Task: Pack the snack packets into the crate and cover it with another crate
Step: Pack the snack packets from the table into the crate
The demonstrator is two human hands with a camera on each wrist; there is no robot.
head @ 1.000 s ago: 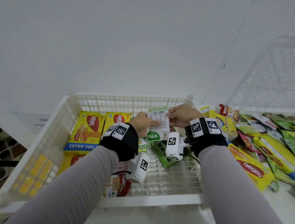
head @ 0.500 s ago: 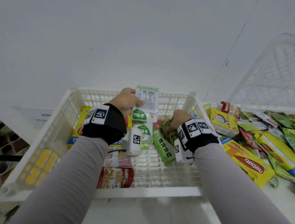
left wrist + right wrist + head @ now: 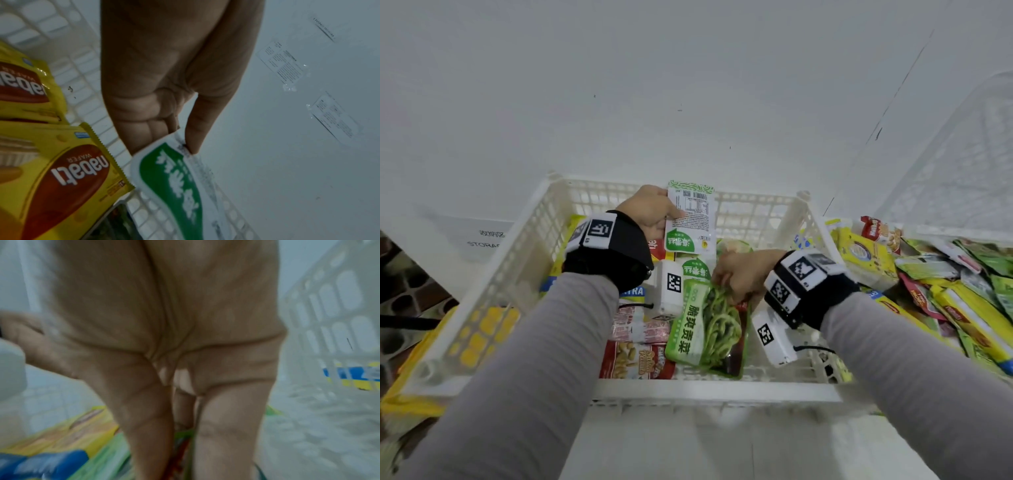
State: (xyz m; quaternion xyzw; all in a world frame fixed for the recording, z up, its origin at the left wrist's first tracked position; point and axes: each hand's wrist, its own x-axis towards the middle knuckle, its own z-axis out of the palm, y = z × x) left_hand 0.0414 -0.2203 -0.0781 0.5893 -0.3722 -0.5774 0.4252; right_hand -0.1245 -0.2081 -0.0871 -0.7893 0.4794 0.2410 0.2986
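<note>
The left hand [image 3: 650, 209] pinched a flat white-and-green sachet [image 3: 690, 219] by its left edge, thumb on the printed back and fingers behind it, holding it upright over the far wall of the white crate [image 3: 756, 390]. From the left wrist view the thumb [image 3: 205, 123] and curled fingers [image 3: 144, 129] closed on the sachet's [image 3: 172, 178] rounded corner, its glossy film showing a green panel with white lettering.

The right hand [image 3: 743, 274], toward three o'clock inside the crate, gripped the top edge of a clear-fronted green pouch [image 3: 709, 329] filled with stringy green vegetable stalks; the pouch lay tilted on the lattice floor. The right wrist view was blurred, though the thumb and fingers [image 3: 226, 426] met around a strip of green and red film.

The crate was rigid moulded plastic, its walls and floor pierced with small rounded slots. Inside it, toward nine o'clock, lay crinkly yellow wafer packets [image 3: 68, 170] with serrated ends and a red oval logo. At about seven o'clock sat a red peanut packet [image 3: 637, 359], and above it a pink-and-white wrapper [image 3: 640, 329].

At three o'clock, outside the crate, a loose heap of yellow, green and red snack packets [image 3: 945, 284] lay on the white table [image 3: 688, 445]. Behind that heap, at about two o'clock, a second white lattice crate [image 3: 962, 164] stood tipped on edge.
</note>
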